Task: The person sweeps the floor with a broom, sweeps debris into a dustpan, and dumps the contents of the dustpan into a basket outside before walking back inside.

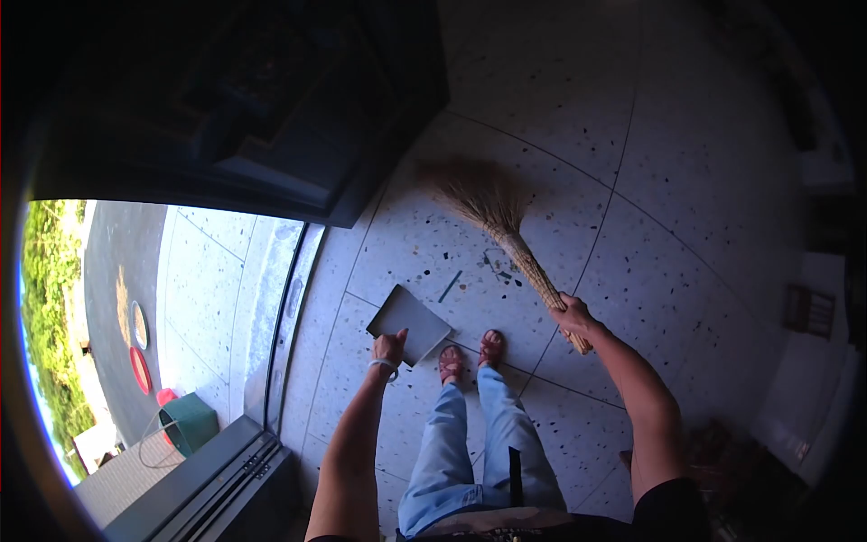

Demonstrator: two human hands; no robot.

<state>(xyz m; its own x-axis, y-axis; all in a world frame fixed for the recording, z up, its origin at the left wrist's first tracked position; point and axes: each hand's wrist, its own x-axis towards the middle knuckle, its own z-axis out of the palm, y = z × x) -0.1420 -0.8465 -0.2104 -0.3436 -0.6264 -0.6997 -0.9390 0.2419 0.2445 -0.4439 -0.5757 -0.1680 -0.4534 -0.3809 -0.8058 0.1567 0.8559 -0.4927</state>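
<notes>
1. Pale, speckled tiles cover the floor [388, 262] through the middle of the frame, while its outer edges fall into deep shadow.
2. Across the upper left stands a dark door [271, 108]; below it, at the left of the frame, a bright opening gives onto the outdoors.
3. Out there, greenery [56, 316] runs down the far left edge, with a red dish [140, 370] and a green bucket [194, 423] at lower left.
4. Right of centre, the right hand [573, 316] is closed around the handle of a broom [526, 257], near its end.
5. From that grip the broom slants toward the upper middle, where its bristles fan out and blur; whether they touch the floor cannot be told.
6. Just below and left of centre, the left hand [390, 345] grasps the left side of a dustpan [417, 318]. A pale band [386, 365] circles that wrist.
7. Near the dustpan's upper right side, apart from it, lies a thin green strip [450, 285]; small dark bits [495, 266] lie between it and the broom.
8. At bottom centre, blue jeans [519, 434] lead up to reddish sandals [451, 363], just right of the dustpan.
</notes>
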